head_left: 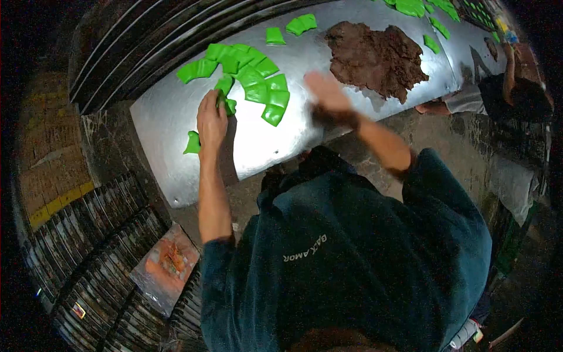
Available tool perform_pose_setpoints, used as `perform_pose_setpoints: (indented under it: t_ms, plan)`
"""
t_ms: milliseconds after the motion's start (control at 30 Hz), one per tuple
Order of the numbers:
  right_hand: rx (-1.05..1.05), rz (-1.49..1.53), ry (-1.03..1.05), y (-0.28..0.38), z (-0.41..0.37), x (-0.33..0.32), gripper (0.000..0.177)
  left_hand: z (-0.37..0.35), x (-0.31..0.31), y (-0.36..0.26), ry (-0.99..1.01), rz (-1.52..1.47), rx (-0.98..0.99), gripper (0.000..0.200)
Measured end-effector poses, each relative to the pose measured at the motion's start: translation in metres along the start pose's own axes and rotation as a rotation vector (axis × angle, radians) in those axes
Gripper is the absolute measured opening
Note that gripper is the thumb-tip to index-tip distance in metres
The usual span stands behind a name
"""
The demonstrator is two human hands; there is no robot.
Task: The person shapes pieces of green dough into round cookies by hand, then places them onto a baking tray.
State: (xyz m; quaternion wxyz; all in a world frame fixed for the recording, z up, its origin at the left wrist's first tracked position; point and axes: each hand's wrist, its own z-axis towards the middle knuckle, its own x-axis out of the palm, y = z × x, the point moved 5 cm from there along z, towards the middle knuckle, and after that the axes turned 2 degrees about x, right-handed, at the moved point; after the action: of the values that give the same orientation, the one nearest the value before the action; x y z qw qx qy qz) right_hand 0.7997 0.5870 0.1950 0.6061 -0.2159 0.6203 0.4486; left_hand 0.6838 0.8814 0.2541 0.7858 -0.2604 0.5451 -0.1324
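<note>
My left hand (212,120) is over the left part of a shiny metal table (167,138), its fingers bent at a bright green soft slab (230,107) that shows beside the fingertips. Just above it lies another green slab (224,85), and a separate one (192,142) is left of the wrist. Overlapping green slabs (255,82) form a curved fan between my hands. My right hand (328,94), smeared by motion, is stretched out flat with nothing visible in it, left of a rough brown mass (375,58) spread on the metal.
More green slabs lie at the table's back (302,24) and far right (410,7). Dark metal racks (135,47) border the back left. A person's arm (509,64) reaches in at the right. Stacked dark trays (88,246) and a plastic bag (167,267) are at lower left.
</note>
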Motion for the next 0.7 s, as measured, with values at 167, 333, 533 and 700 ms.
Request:
perform_pose_setpoints:
  t_ms: [167,333,533,700]
  plan:
    - [0.2,0.379,0.118,-0.026,0.023,-0.057,0.044,-0.002,0.021,0.017,0.054,0.095,-0.195,0.039]
    - [0.41,0.586,-0.179,-0.052,0.031,-0.072,0.029,-0.007,0.017,0.014,0.111,0.173,-0.506,0.045]
    - [-0.09,0.468,-0.109,0.074,0.122,-0.055,0.054,0.0,0.009,-0.008,-0.061,-0.184,-0.486,0.025]
    - [-0.452,0.155,-0.075,0.162,0.163,-0.004,0.051,-0.023,-0.045,-0.032,-0.127,-0.182,-0.331,0.027]
